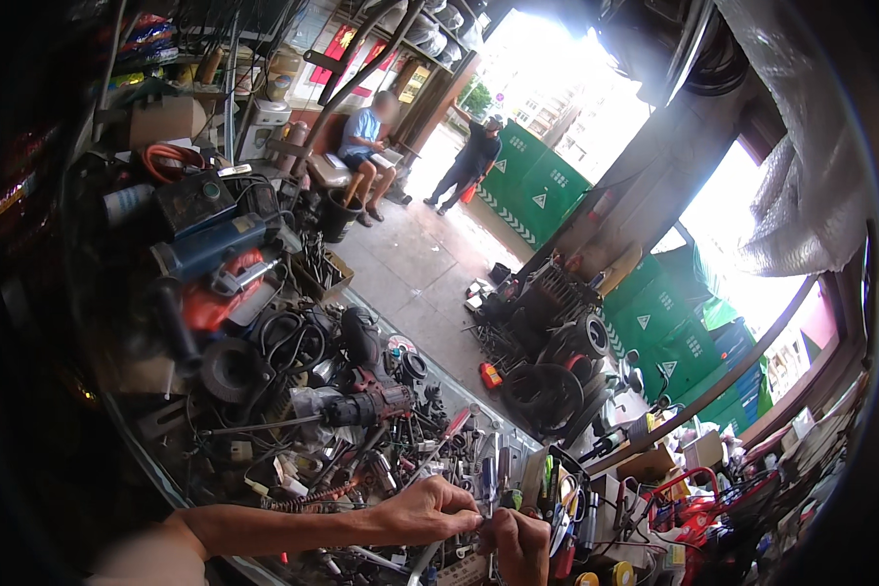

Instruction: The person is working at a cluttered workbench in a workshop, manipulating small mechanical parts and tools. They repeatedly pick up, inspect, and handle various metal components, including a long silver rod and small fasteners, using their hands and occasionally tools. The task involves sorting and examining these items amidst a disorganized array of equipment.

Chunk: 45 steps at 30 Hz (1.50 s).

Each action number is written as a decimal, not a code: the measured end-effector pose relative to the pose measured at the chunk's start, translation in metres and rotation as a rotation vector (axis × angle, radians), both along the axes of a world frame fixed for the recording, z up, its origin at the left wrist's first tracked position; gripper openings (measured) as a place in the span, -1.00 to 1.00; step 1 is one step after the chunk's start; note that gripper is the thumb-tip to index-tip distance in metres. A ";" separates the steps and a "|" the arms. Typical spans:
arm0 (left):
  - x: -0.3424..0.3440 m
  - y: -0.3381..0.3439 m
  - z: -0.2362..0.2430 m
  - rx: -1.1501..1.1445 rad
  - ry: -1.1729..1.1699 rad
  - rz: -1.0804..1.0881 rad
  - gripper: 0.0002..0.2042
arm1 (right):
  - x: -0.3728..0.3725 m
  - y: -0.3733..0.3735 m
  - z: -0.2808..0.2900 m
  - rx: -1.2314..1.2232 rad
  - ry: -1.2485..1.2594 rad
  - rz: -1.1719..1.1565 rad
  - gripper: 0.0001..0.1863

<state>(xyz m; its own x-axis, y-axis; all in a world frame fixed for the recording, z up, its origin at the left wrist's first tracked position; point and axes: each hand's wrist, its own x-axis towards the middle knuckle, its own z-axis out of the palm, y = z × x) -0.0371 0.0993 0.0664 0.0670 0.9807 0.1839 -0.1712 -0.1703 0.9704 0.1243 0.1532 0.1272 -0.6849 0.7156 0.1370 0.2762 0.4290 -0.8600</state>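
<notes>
My left hand (432, 510) reaches in from the lower left over a cluttered bench, its thumb and fingers pinched together. Close against its fingertips is my right hand (520, 543), also closed in a pinch. Whatever lies between the fingertips is too small to make out. Just beyond them stands a blue-and-silver tool or part (490, 477), whose kind I cannot tell. A dark red power drill (373, 402) with a long bit lies farther off among loose metal parts. Near my left forearm is a coil spring (308, 500).
Rings, cables and a blue cylindrical tool (210, 244) crowd the bench's left side. At right are scissors (562, 527) and a red-framed object (689, 498). Beyond the bench, wheels (547, 391) are piled on the floor. One person (364, 146) sits; another (469, 164) stands near the opening.
</notes>
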 end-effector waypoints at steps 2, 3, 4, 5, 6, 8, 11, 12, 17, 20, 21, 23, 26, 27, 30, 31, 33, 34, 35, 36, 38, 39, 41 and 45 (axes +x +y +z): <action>-0.003 -0.004 0.010 -0.020 0.012 -0.002 -0.79 | 0.003 0.002 0.001 0.044 -0.035 -0.042 -0.70; -0.003 -0.004 0.011 -0.027 0.019 -0.008 -0.79 | 0.003 0.002 0.001 0.066 -0.053 -0.062 -0.72; -0.003 -0.003 0.011 -0.032 0.023 -0.014 -0.79 | 0.001 -0.002 0.005 -0.005 0.017 -0.071 -0.79; -0.003 -0.003 0.011 -0.037 0.027 -0.019 -0.79 | -0.001 -0.007 0.010 -0.075 0.087 -0.079 -0.82; -0.003 -0.003 0.010 -0.030 0.020 -0.014 -0.79 | 0.002 -0.005 0.005 -0.070 0.095 -0.048 -0.83; -0.001 -0.001 0.006 -0.006 0.014 -0.021 -0.80 | 0.003 -0.006 0.004 -0.005 0.100 -0.001 -0.83; 0.001 0.000 0.001 0.030 0.005 -0.028 -0.80 | -0.003 -0.007 0.009 0.117 0.049 0.027 -0.77; 0.002 0.000 0.000 0.042 0.001 -0.029 -0.80 | -0.002 -0.005 0.011 0.126 0.001 0.022 -0.74; 0.001 -0.001 0.005 -0.024 0.016 -0.043 -0.80 | -0.003 -0.004 0.010 0.046 -0.065 -0.062 -0.66; -0.001 -0.002 0.008 -0.059 0.017 -0.052 -0.79 | 0.001 -0.005 0.013 -0.013 -0.010 -0.040 -0.83; -0.001 -0.002 0.008 -0.063 0.021 -0.053 -0.79 | 0.003 -0.006 0.014 -0.009 0.012 -0.020 -0.83; 0.000 -0.001 0.005 -0.033 0.015 -0.048 -0.79 | 0.006 -0.006 0.014 -0.010 0.012 0.038 -0.82; 0.001 -0.001 0.006 -0.015 0.015 -0.049 -0.79 | 0.004 -0.004 0.012 0.043 0.008 0.057 -0.85; 0.001 -0.002 0.007 -0.014 0.016 -0.050 -0.79 | 0.003 -0.002 0.013 0.081 0.003 0.080 -0.85; 0.002 -0.001 0.004 -0.010 -0.004 -0.056 -0.79 | 0.001 -0.001 0.015 0.034 -0.026 0.074 -0.82; 0.002 -0.001 0.003 -0.011 0.011 -0.051 -0.80 | 0.000 -0.002 0.014 -0.010 -0.039 0.057 -0.80; 0.002 -0.001 0.003 -0.014 0.041 -0.039 -0.80 | 0.004 0.002 0.011 -0.030 -0.033 0.029 -0.83; 0.002 0.000 0.004 -0.024 0.042 -0.039 -0.80 | 0.003 0.003 0.011 -0.041 -0.029 0.014 -0.84; 0.002 0.000 0.004 -0.034 0.043 -0.039 -0.80 | 0.004 0.001 0.011 -0.060 0.001 0.004 -0.86; 0.002 0.000 0.005 -0.044 0.044 -0.039 -0.80 | 0.004 -0.003 0.013 -0.079 0.030 -0.007 -0.86; 0.000 -0.001 0.009 -0.054 0.064 -0.051 -0.80 | 0.009 -0.002 0.014 -0.055 0.009 0.066 -0.79; -0.001 -0.001 0.011 -0.059 0.074 -0.057 -0.80 | 0.011 0.000 0.012 -0.042 0.006 0.080 -0.79; 0.002 0.000 0.005 -0.027 0.078 -0.032 -0.80 | 0.012 0.002 0.010 -0.017 0.003 0.111 -0.79; 0.004 -0.001 0.004 -0.012 0.074 -0.004 -0.80 | 0.007 0.001 0.014 -0.038 0.004 0.116 -0.83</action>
<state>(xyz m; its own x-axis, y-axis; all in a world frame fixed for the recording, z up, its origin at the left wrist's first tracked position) -0.0329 0.0986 0.0704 0.0841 0.9824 0.1667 -0.1000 -0.1582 0.9823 0.1311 0.1539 0.1411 -0.7628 0.6365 0.1139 0.2233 0.4246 -0.8774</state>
